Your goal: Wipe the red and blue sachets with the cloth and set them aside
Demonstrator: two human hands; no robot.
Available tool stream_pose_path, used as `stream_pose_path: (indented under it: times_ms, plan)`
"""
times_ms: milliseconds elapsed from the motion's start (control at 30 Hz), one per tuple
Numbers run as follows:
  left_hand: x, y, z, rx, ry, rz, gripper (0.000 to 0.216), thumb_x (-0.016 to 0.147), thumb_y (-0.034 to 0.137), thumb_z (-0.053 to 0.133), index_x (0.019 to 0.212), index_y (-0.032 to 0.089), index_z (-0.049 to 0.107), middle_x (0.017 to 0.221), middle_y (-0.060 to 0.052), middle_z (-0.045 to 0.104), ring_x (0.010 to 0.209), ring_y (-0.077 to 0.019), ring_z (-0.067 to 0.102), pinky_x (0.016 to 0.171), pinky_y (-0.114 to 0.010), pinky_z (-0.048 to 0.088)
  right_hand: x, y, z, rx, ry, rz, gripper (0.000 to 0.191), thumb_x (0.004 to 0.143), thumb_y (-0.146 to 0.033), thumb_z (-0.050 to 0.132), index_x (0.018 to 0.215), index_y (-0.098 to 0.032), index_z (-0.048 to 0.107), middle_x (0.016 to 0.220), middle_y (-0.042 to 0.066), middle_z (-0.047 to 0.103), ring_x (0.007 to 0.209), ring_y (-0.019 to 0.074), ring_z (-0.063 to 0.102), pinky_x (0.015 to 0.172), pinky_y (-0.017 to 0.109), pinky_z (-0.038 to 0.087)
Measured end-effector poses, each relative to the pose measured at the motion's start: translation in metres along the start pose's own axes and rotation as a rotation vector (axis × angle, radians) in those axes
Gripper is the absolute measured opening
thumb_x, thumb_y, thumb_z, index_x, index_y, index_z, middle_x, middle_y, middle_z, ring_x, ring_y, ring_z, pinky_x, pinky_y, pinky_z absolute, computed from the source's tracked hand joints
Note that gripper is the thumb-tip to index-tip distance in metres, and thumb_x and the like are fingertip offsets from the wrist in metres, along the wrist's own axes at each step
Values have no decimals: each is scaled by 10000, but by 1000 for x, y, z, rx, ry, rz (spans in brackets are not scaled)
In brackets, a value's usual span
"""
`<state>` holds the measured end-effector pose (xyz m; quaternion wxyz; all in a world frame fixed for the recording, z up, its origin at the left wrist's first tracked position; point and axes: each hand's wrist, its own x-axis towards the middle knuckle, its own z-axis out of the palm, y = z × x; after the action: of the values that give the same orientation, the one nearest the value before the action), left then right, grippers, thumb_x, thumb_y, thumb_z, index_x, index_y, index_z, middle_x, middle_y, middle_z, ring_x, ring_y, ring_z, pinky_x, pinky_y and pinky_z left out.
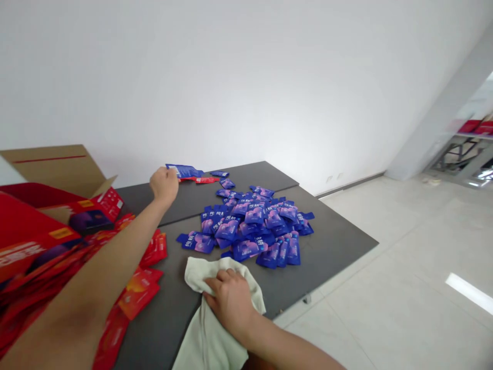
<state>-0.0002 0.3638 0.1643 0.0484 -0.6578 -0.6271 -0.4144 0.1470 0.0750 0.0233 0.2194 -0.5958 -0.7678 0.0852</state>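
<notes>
My left hand (164, 185) is stretched toward the wall at the far side of the table, its fingers closed on a blue pouch (187, 171). Just past that hand, a red pouch (207, 180) shows at the table's back. Near the front edge my right hand (231, 295) has its fingers pressed into a pale green cloth (206, 334), which is bunched and hangs toward me. Beyond the cloth lies a loose heap of blue pouches (250, 216) with pink and purple print.
Many red pouches (134, 293) are piled at the left, under my left arm. Red cartons (34, 231) and an open cardboard box (54, 167) stand behind them. The dark grey table (339, 241) ends at the right above a pale tiled floor (404, 288). A white wall (231, 77) rises behind.
</notes>
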Motion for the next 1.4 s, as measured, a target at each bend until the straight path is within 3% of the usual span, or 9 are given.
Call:
stream_pose_path:
  times_ms: [167, 367, 500, 600, 733, 933, 1133, 1300, 1400]
  plan:
    - [-94, 17, -85, 173, 264, 606, 187, 796, 226, 513, 611, 195, 521, 906, -83, 705, 899, -229, 558, 793, -355, 411, -1, 1, -4, -16, 36, -4, 167, 895, -341, 611, 1022, -260, 684, 937, 24, 628, 916, 208, 567, 785, 302, 432]
    - [-185, 0, -149, 211, 406, 612, 173, 776, 190, 566, 615, 195, 502, 764, -36, 649, 907, -224, 561, 851, -394, 411, -13, 4, -24, 236, 269, 86, 199, 866, -171, 517, 985, -215, 670, 898, 12, 611, 835, 152, 566, 734, 237, 397]
    - [-245, -20, -147, 205, 313, 544, 96, 820, 219, 575, 769, 185, 650, 880, -68, 718, 1143, -274, 546, 957, -429, 373, -18, 4, -53, 396, 424, 45, 242, 840, -162, 492, 989, -197, 679, 868, 14, 615, 804, 153, 564, 743, 237, 403]
    - [-291, -32, -136, 217, 126, 557, 208, 883, 211, 526, 979, 204, 710, 1051, -56, 731, 1278, -252, 489, 1048, -435, 306, -17, 1, -70, 429, 507, 16, 244, 838, -186, 495, 997, -194, 680, 890, 18, 626, 821, 162, 570, 759, 248, 409]
    - [-332, -43, -131, 243, -134, 559, 389, 936, 188, 420, 1259, 209, 636, 1270, -54, 649, 1373, -212, 399, 1100, -388, 302, -15, -10, -71, 337, 465, 21, 247, 862, -224, 493, 1023, -200, 679, 933, 27, 635, 861, 176, 583, 780, 260, 415]
    - [-348, -36, -140, 303, -491, 415, 475, 902, 83, 389, 1256, 275, 641, 1323, -7, 609, 1353, -216, 429, 1091, -423, 345, -20, -37, -42, 128, 216, -36, 272, 939, -261, 455, 1153, -251, 623, 1068, 32, 626, 999, 176, 579, 834, 259, 422]
    - [-366, -1, -146, 553, -718, 122, 500, 923, 75, 310, 1336, 176, 573, 1416, -103, 512, 1302, -309, 474, 1035, -495, 392, -19, -50, -19, -146, -125, 8, 342, 929, -340, 532, 1256, -241, 533, 1083, 73, 632, 935, 223, 619, 751, 301, 471]
    - [-372, 18, -150, 679, -742, -13, 566, 920, 46, 230, 1394, 192, 501, 1427, -115, 502, 1187, -323, 560, 1013, -586, 360, -8, -36, -21, -278, -88, 188, 245, 969, -297, 461, 1200, -232, 506, 1061, 74, 613, 932, 233, 612, 718, 312, 482]
    - [-369, 23, -154, 686, -756, -25, 563, 925, 57, 238, 1401, 218, 491, 1405, -110, 527, 1132, -309, 592, 990, -573, 376, -11, -32, -23, -295, -62, 119, 225, 974, -258, 440, 1189, -232, 502, 1051, 67, 600, 929, 226, 594, 715, 309, 485]
